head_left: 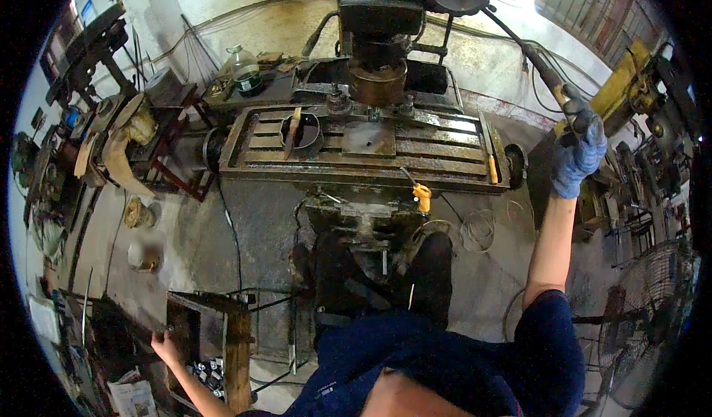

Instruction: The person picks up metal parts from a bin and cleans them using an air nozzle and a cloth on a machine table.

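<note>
My right hand, in a blue-grey glove, is raised at the right and wrapped round the end of a long machine lever. At the lower left my bare left hand is beside an open-topped bin with small metal parts in it. Its fingers look pinched together; whatever they hold is too small to make out. Ahead of me stands a drilling or milling machine, its spindle head above a slotted table. Under the spindle sits a flat metal plate.
A round pot with a brush stands on the table's left. A yellow-handled tool lies at its right. A yellow air gun hangs at the front edge. A large bottle stands behind; a fan is at right.
</note>
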The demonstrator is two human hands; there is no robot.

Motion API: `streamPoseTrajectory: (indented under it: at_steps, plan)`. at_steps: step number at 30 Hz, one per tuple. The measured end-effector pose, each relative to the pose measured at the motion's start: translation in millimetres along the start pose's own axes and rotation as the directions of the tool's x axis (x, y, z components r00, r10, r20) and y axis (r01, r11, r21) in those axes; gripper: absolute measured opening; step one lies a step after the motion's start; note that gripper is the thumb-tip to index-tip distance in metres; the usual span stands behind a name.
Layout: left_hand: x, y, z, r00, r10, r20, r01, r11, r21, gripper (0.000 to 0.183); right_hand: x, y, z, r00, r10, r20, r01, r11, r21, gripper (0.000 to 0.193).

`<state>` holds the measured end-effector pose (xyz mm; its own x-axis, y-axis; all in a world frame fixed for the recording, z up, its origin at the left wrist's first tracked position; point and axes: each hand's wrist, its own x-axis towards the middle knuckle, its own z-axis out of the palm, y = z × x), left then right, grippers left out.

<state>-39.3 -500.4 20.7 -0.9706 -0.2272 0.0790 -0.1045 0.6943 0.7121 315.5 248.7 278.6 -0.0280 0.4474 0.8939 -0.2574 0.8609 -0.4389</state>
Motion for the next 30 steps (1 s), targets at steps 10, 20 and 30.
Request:
streamPoseTrajectory:
  at_steps: [10, 20, 30]
  plan:
    - [65, 113, 88, 0.959, 0.131, 0.252, 0.066, 0.761, -0.646, 0.006, 52, 13, -16, 0.948, -0.309, 0.071, 0.315, 0.896, -0.314, 0.013]
    - [64, 164, 181, 0.873, 0.158, 0.462, 0.28, 0.613, -0.739, 0.006, 175, -13, -44, 0.634, -0.446, 0.632, 0.648, 0.752, -0.118, 0.03]
    - [43, 170, 193, 0.826, 0.107, 0.553, 0.459, 0.442, -0.771, 0.009, -238, 106, -6, 0.245, 0.842, 0.481, -0.661, 0.508, -0.553, 0.038]
